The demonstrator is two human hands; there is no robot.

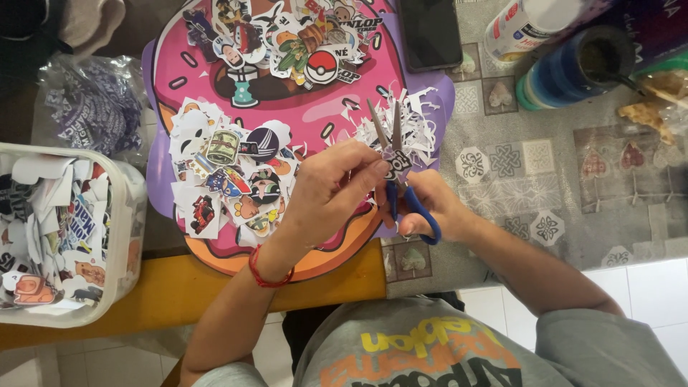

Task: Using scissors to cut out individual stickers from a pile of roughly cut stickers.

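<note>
Sticker trimmed close to fingertips
A small sticker (pixel 396 166) is pinched in the closed left hand (pixel 331 188); blue-handled scissors (pixel 398 172) are gripped by the right hand (pixel 430 204), so fingers could be nicked.

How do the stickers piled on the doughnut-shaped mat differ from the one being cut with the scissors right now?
The loose stickers lie flat on the doughnut-shaped mat, untouched; the held sticker is pinched above the mat by the left hand. The loose stickers are many and overlapping; the held sticker is single, between the open blades of the blue-handled scissors in the right hand. Both are printed paper cut-outs.
</note>
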